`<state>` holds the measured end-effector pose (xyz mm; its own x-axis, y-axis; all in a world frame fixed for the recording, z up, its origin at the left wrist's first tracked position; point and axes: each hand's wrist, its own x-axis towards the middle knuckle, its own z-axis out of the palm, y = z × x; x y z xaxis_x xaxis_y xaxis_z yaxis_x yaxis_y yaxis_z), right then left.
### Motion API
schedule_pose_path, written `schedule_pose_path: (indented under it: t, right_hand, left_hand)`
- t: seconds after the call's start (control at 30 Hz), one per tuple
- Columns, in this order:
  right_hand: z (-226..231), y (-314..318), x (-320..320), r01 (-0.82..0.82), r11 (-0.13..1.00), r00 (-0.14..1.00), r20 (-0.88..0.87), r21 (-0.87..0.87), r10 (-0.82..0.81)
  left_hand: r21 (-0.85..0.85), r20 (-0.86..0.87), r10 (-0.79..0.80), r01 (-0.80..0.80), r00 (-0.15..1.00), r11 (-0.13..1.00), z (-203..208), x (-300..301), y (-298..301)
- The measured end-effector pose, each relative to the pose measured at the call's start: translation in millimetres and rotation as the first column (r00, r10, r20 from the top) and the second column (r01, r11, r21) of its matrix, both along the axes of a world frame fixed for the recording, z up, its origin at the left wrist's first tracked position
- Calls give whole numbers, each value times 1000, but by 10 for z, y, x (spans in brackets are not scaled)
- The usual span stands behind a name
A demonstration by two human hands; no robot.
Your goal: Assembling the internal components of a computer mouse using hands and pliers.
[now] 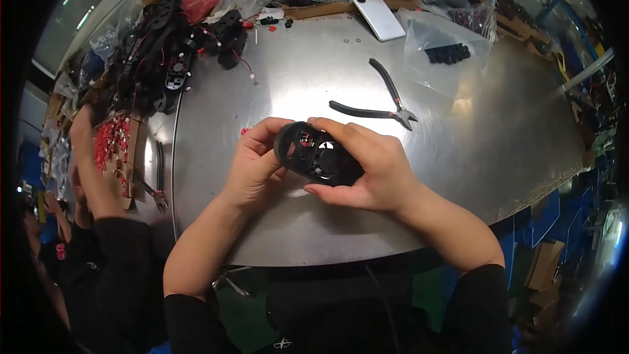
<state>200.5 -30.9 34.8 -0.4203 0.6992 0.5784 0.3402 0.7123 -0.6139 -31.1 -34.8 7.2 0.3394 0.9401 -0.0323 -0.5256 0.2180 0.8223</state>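
Both my hands hold a black oval plastic housing above the metal table. Its open face is turned up and shows a round hole and small red bits inside. My left hand grips the left end, its fingers curled round the rim and partly hidden. Around the right end my right hand is closed, thumb along the near side and fingers over the far side. Beyond the housing lie cutting pliers with black handles, spread apart and touched by neither hand.
A pile of black housings with wires stands at the far left, near red small parts and a second pair of pliers. A co-worker's arm reaches in there. A white phone and a clear bag lie at the back.
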Motion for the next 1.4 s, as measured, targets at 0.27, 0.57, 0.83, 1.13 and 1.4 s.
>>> schedule_pose_path:
  t: [0.27,0.57,0.83,1.13,1.4]
  right_hand:
    - [-109,41,-33,-59,997,972,-225,44,68]
    - [-26,23,19,-8,1000,1000,-4,8,8]
    - [-29,5,9,1,997,999,33,81,-3]
    - [-20,18,19,11,998,998,69,69,-16]
    - [-3,15,25,7,999,992,122,47,-13]
  left_hand:
    - [375,-171,279,-199,945,905,35,115,-32]
    - [14,5,-26,26,1000,1000,-1,-32,29]
    - [9,65,-64,64,996,998,-12,-10,44]
    - [4,53,-79,79,995,997,-21,-43,26]
    - [13,56,-131,130,990,991,10,-57,47]
